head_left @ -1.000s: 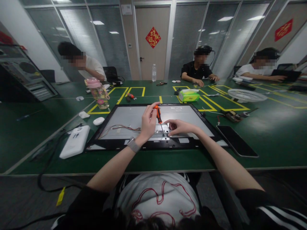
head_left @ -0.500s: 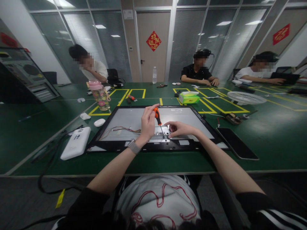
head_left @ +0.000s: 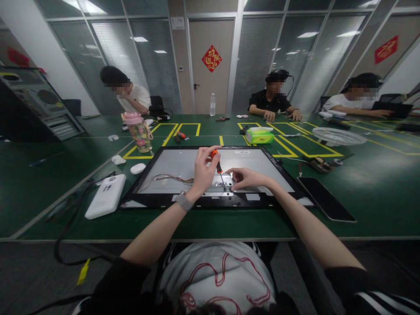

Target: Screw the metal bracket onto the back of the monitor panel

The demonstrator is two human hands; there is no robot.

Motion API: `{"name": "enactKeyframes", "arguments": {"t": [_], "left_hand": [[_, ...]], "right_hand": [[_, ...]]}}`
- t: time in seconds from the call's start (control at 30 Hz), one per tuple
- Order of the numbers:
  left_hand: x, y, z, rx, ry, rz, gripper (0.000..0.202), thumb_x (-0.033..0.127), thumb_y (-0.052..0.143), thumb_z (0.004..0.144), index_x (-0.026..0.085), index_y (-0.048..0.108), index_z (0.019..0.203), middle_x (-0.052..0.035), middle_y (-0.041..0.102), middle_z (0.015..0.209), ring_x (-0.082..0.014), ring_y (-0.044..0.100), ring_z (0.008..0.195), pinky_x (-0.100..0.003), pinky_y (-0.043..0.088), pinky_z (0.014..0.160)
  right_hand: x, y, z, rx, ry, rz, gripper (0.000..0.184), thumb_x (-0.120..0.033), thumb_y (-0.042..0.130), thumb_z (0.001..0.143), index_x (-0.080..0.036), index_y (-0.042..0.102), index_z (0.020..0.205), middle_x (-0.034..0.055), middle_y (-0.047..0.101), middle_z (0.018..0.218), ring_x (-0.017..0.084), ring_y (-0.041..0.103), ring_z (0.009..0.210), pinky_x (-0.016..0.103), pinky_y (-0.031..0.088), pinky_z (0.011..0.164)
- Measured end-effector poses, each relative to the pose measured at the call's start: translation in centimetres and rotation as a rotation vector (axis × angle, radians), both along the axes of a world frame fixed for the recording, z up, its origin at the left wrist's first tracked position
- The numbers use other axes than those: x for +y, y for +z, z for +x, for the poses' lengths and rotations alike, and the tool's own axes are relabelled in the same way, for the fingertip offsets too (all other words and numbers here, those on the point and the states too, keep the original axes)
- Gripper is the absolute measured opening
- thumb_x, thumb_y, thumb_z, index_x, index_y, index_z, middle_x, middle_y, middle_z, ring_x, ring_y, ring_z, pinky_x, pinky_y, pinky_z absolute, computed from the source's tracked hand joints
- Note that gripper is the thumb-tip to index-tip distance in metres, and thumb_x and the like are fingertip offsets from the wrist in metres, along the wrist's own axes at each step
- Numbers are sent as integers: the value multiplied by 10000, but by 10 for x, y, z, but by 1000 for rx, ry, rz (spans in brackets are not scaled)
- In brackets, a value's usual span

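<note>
A black-framed monitor panel [head_left: 183, 164] lies face down on the green table [head_left: 229, 218] in front of me. My left hand [head_left: 202, 171] is closed round an orange-handled screwdriver [head_left: 216, 160], held upright with its tip down on a small silver board [head_left: 220, 180] near the panel's front edge. My right hand [head_left: 246, 178] rests on the panel right beside the tip, fingers curled and pinched near the shaft. Thin coloured wires [head_left: 164, 178] run across the panel to the left of my left hand.
A white box [head_left: 105, 196] with a black cable lies left of the panel, a black phone [head_left: 324, 199] to the right. Behind stand a pink-lidded bottle [head_left: 139, 131], a green tissue pack [head_left: 259, 134] and a white fan [head_left: 337, 136]. Three people sit at the far side.
My view has shifted slightly. My left hand's fingers have turned on the screwdriver handle. My right hand stays beside the tip.
</note>
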State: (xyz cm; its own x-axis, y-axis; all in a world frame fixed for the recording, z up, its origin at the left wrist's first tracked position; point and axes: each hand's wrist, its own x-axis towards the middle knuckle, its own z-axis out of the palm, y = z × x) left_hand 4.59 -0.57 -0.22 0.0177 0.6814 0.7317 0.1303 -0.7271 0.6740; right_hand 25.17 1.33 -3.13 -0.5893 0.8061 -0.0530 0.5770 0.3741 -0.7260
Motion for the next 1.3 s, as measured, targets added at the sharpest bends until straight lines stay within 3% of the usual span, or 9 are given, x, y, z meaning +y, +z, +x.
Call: {"name": "enactKeyframes", "arguments": {"t": [0.23, 0.5, 0.63, 0.83, 1.07, 1.2, 1.3], "left_hand": [[1, 1, -1, -34, -81, -39, 253, 259, 441, 938, 239, 590, 1141, -50, 619, 979, -136, 582, 865, -300, 488, 788], [-1, 1, -1, -20, -6, -15, 231, 296, 486, 921, 234, 633, 1087, -54, 578, 996, -136, 560, 881, -257, 490, 742], [1, 1, -2, -36, -41, -36, 263, 250, 418, 949, 216, 602, 1134, -51, 616, 982, -130, 577, 887, -280, 471, 818], [1, 0, 0, -55, -23, -29, 203, 312, 540, 895, 223, 651, 1040, -48, 578, 962, -127, 570, 853, -243, 488, 731], [2, 1, -1, -84, -90, -84, 237, 279, 452, 937, 205, 594, 1111, -52, 635, 969, -125, 603, 857, -270, 491, 789], [1, 1, 0, -82, -31, -47, 168, 294, 551, 885, 209, 642, 999, -53, 602, 984, -126, 587, 844, -244, 495, 731], [1, 1, -1, -76, -25, -48, 181, 270, 524, 899, 208, 632, 1031, -54, 613, 990, -127, 592, 851, -257, 494, 763]], "right_hand": [[1, -3, 1, 3, 3, -13, 750, -458, 764, 639, -145, 506, 1270, -42, 496, 692, 115, 472, 632, 247, 369, 593], [2, -3, 1, 3, 9, -16, 764, -463, 761, 638, -140, 501, 1280, -36, 497, 719, 119, 473, 651, 259, 380, 625], [3, -3, 1, 7, 4, -16, 780, -472, 766, 629, -145, 502, 1286, -35, 501, 722, 119, 478, 656, 254, 381, 626], [4, -5, 1, 6, 13, 6, 762, -467, 760, 641, -138, 508, 1280, -35, 502, 707, 115, 476, 642, 246, 370, 604], [4, -6, 2, 8, 17, 4, 773, -464, 764, 641, -137, 501, 1290, -34, 502, 715, 115, 476, 639, 250, 378, 607], [5, -6, 2, 3, 19, 11, 751, -455, 766, 643, -137, 513, 1274, -33, 506, 712, 116, 479, 643, 251, 380, 614], [4, -6, 2, 2, 15, 13, 751, -458, 768, 638, -140, 515, 1270, -30, 510, 720, 117, 483, 650, 251, 382, 617]]}}
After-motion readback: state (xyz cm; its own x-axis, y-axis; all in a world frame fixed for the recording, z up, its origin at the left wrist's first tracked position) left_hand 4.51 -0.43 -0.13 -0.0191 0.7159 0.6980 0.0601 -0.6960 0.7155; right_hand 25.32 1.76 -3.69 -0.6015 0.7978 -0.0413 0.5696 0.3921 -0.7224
